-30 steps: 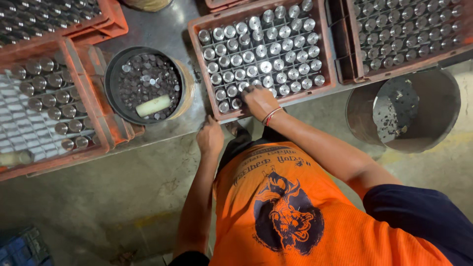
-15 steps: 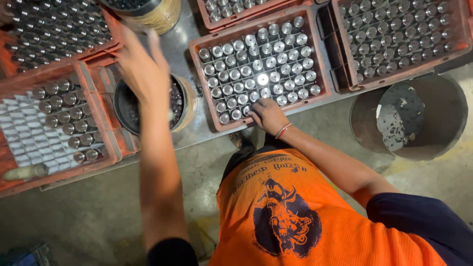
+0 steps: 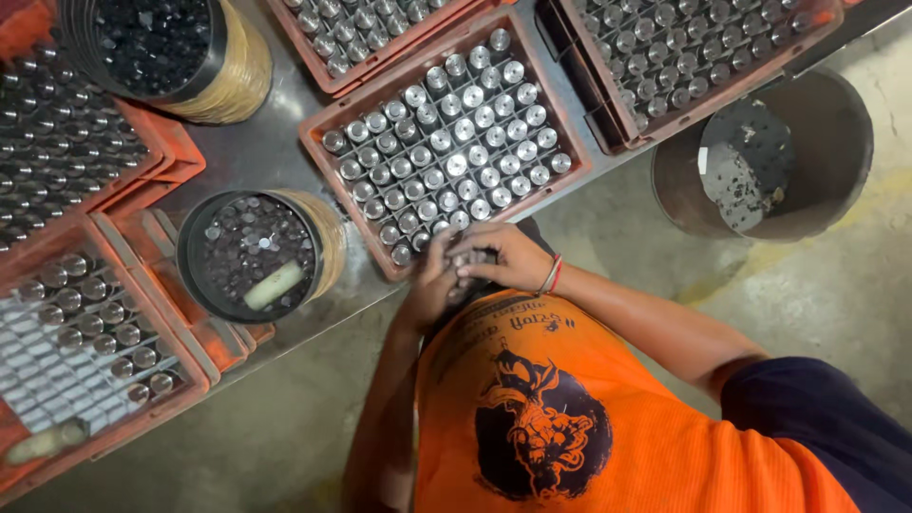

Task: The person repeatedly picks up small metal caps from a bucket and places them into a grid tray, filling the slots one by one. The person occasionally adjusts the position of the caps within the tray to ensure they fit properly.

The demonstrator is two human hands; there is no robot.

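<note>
Both hands, left hand (image 3: 429, 282) and right hand (image 3: 502, 258), curl their grip around small metal cylinders (image 3: 463, 258) at the red crate (image 3: 313, 144)'s near edge on the desk (image 3: 247, 157); steady, upright seating seems best.

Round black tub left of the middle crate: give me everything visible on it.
The round black tub with a tan woven outer wall stands upright on the grey metal table, open at the top. It holds many small dark metal discs, with one pale cylindrical piece lying slanted on top. It sits between red plastic crates of metal cylinders. Neither hand touches it.
</note>
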